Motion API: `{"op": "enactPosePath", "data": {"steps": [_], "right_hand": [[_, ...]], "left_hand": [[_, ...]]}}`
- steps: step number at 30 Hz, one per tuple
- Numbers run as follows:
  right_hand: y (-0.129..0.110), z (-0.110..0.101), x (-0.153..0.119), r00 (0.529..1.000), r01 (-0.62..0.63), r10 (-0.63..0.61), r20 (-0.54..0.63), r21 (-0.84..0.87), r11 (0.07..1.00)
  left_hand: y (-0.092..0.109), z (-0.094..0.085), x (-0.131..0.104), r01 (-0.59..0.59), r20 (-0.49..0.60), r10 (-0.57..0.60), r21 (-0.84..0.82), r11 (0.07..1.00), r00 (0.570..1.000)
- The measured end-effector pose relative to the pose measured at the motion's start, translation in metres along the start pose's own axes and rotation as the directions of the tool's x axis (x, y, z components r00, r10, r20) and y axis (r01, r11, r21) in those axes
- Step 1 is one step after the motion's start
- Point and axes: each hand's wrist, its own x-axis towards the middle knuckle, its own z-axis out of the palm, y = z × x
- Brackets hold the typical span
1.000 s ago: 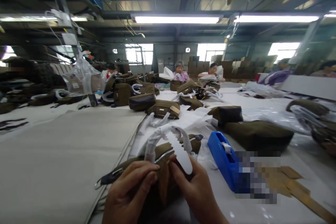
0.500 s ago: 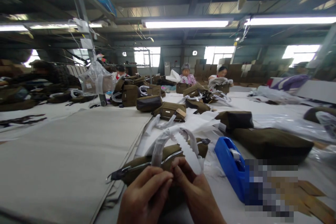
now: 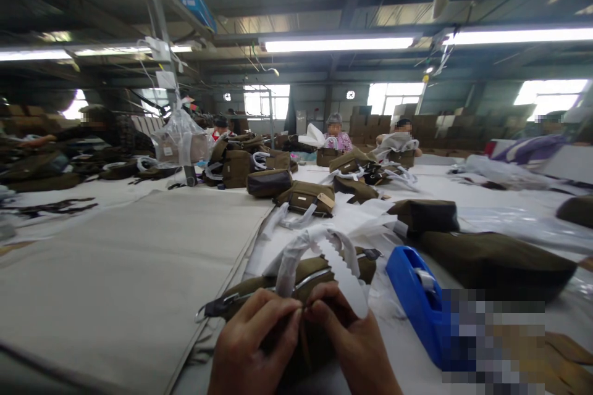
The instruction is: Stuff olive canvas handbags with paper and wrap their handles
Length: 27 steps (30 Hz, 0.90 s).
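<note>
Two hands, bare, thumb and forefinger of each drawn together: left hand [image 3: 254, 340] and right hand [image 3: 354, 342], fingertips meeting. Held between them, one thin brown piece [image 3: 305, 340], pinched near its top and hanging down; its exact kind is too small to tell. Remaining fingers curled.

One olive bag [image 3: 252, 286], lying on the table directly before and beneath the hands, zip [image 3: 319, 274] along its top. One wrapped handle [image 3: 288, 270], arched above the zip. One white strip [image 3: 343, 276], notched along one edge, its rounded end just beside the right hand; contact cannot be told.

Step in hand, by judgement: fine fingertip work on the brown piece at the bag's near side. Next move, by judgement: calls for a steady two-handed pinch, clear of the strip.

Right of the bag: one blue tape dispenser [image 3: 406, 289]. Beyond: one large olive bag [image 3: 500, 262]; one tagged bag [image 3: 303, 196]. Far side: one co-worker in a patterned top [image 3: 343, 141].
</note>
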Motion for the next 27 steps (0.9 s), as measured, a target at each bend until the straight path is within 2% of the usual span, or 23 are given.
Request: {"op": "enactPosePath", "data": {"steps": [5,12,18,23,27], "right_hand": [[0.003,0.0,-0.001,1.0,-0.01,0.011,0.013,-0.076,0.997],[-0.009,0.006,-0.003,0.992,-0.031,0.033,-0.121,0.015,0.999],[-0.007,0.006,-0.004,0.997,-0.043,0.04,-0.07,-0.039,0.998],[-0.007,0.006,-0.005,0.994,-0.04,0.034,-0.108,-0.06,0.997],[-0.001,0.002,-0.004,0.999,-0.035,0.031,-0.04,-0.093,0.995]], "left_hand": [[-0.001,0.003,-0.003,0.023,-0.02,-0.023,-0.024,0.999,1.0],[0.001,0.006,-0.004,0.098,-0.065,-0.101,-0.045,0.994,0.993],[0.002,0.006,-0.003,0.096,-0.061,-0.1,-0.066,0.993,0.993],[0.002,0.005,-0.004,0.09,-0.084,-0.095,-0.06,0.994,0.992],[0.002,0.006,-0.004,0.095,-0.067,-0.1,-0.073,0.993,0.993]]}}
